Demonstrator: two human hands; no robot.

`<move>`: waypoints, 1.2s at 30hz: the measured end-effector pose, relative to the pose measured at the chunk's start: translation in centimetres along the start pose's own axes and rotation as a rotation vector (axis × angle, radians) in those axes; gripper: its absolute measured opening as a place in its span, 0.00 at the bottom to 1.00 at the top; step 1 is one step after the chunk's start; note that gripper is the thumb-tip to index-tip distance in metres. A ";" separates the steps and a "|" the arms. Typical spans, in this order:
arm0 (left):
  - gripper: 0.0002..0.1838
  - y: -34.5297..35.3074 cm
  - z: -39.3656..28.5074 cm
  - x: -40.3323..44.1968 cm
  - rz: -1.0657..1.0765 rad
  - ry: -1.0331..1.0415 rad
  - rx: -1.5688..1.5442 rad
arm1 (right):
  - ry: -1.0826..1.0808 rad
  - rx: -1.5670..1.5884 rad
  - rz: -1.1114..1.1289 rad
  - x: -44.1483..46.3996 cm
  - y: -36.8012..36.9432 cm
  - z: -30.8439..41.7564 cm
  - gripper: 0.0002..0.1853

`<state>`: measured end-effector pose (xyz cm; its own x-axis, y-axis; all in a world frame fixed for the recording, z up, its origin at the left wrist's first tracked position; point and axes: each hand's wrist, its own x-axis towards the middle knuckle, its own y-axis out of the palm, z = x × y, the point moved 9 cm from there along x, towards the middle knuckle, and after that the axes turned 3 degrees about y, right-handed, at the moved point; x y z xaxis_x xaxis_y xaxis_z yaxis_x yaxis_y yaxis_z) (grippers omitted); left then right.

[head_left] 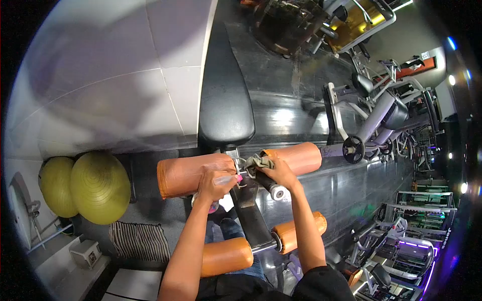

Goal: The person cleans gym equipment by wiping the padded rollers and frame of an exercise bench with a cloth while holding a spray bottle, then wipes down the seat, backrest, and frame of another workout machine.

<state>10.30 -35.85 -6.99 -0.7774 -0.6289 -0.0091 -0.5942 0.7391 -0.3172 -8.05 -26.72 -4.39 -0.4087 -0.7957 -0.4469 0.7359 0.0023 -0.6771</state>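
Observation:
My left hand (pixel 215 186) is closed around a spray bottle (pixel 214 206) with a pink nozzle and a clear body, mostly hidden by the fingers. The nozzle points right, toward the metal bar between two padded rollers. My right hand (pixel 281 174) grips a crumpled grey-green cloth (pixel 257 162) against that bar, at the inner end of the right orange-brown roller (pixel 303 156). The left roller (pixel 188 175) lies just behind my left hand. A black handle with a silver end (pixel 277 192) sticks out below my right hand.
A black bench pad (pixel 226 105) extends away from me beside a pale wall (pixel 115 75). Two lower orange rollers (pixel 226 255) are near my legs. Yellow-green exercise balls (pixel 100 187) and a striped mat (pixel 139 241) lie left; gym machines (pixel 376 115) stand right.

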 end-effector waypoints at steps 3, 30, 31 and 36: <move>0.19 0.1 -0.3 0.0 -0.038 0.091 0.001 | 0.143 0.483 0.139 -3.4 0.0 -0.9 0.18; 0.19 -0.4 -1.1 0.4 -0.026 0.054 0.196 | 0.483 2.091 -0.136 -8.9 12.2 -1.9 0.19; 0.19 -1.0 -2.2 0.3 -0.128 0.221 0.264 | 0.512 2.041 -0.154 -8.0 12.5 -1.8 0.19; 0.19 -0.3 -1.7 0.0 0.066 -0.071 0.066 | 0.350 2.181 0.033 -4.5 13.2 -1.1 0.22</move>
<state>10.11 -35.65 -5.34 -0.7966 -0.5964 -0.0987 -0.5251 0.7636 -0.3758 2.94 -22.46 -11.95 -0.2561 -0.7001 -0.6666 -0.0757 -0.6729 0.7358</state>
